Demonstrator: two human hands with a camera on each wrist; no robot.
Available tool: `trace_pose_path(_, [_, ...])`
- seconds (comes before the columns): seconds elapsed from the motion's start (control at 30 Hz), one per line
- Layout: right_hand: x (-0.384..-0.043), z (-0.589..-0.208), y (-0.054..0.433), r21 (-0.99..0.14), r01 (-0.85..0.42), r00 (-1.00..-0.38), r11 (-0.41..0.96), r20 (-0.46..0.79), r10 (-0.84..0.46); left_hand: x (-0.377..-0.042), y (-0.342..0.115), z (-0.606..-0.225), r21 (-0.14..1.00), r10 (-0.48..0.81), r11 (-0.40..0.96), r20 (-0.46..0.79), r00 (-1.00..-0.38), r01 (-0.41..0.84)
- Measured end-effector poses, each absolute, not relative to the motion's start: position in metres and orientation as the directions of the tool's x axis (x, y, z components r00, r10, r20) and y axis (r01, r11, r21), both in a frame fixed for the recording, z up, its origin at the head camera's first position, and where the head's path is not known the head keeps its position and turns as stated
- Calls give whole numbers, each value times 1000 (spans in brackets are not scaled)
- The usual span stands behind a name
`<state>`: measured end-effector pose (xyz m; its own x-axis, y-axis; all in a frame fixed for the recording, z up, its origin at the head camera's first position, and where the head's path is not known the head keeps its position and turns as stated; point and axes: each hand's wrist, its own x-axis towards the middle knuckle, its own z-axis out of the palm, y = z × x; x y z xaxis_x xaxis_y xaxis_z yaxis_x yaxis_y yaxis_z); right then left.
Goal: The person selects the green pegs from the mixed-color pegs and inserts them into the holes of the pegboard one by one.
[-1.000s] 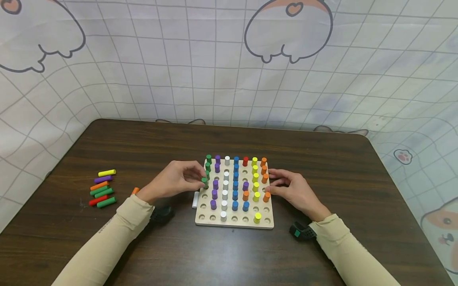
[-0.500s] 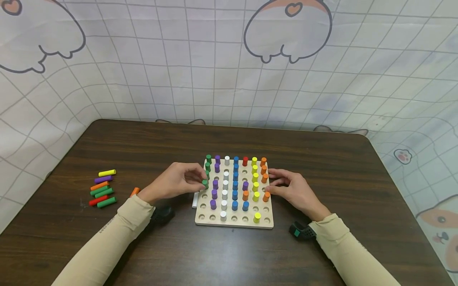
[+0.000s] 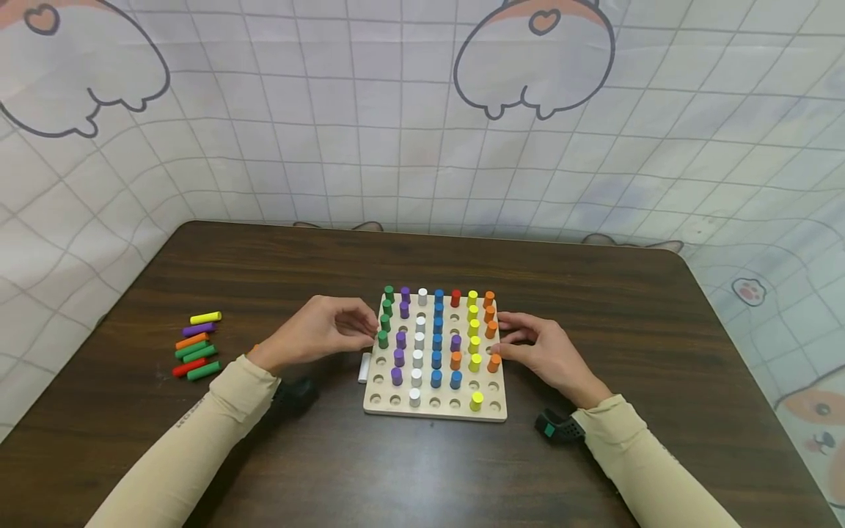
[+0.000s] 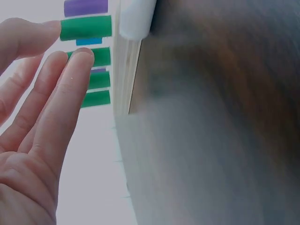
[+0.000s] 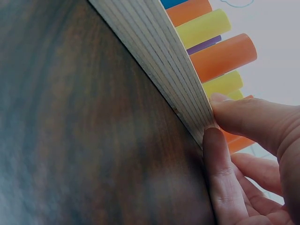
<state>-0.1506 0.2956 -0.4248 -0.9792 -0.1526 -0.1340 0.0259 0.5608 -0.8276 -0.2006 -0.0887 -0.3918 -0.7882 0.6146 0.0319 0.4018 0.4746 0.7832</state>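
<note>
A light wooden pegboard (image 3: 445, 403) holds upright coloured pegs, mostly in single-colour columns. My left hand (image 3: 330, 326) is at its left edge, beside the nearest green peg (image 3: 383, 339) of the left column. In the left wrist view, the thumb tip meets the top end of that green peg (image 4: 86, 28), while the index fingertip (image 4: 83, 52) lies apart from it by another green peg. My right hand (image 3: 544, 352) holds the board's right edge, thumb on top and a finger against the layered side (image 5: 159, 61). An orange peg (image 3: 494, 363) stands close to the right thumb.
Loose pegs lie at the left of the dark table (image 3: 594, 293), among them a yellow peg (image 3: 206, 317) and a red peg (image 3: 189, 367). Another orange peg is mostly hidden behind the left wrist. A white cylinder (image 3: 364, 368) lies beside the board's left edge.
The green peg at my left fingertips has gone down into its hole and stands upright. My left fingers have loosened from it. The right hand keeps its place on the board.
</note>
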Motion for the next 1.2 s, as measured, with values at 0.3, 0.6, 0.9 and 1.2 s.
trace_pose_path(0.3, [-151,-425,296,-820,16,-980,572,-127,-155,-198,-119,-379,718,584,546,42,-811,430])
trace_pose_path(0.6, [-151,-422,295,-815,8,-978,580,-128,-166,-188,-156,-360,661,514,625,50,-856,414])
trace_pose_path(0.9, [-150,-422,295,-814,9,-976,581,-133,-170,-181,-184,-343,609,475,681,56,-878,407])
trace_pose_path(1.2, [-149,-420,294,-817,15,-976,577,-138,-171,-175,-218,-335,539,436,743,58,-898,396])
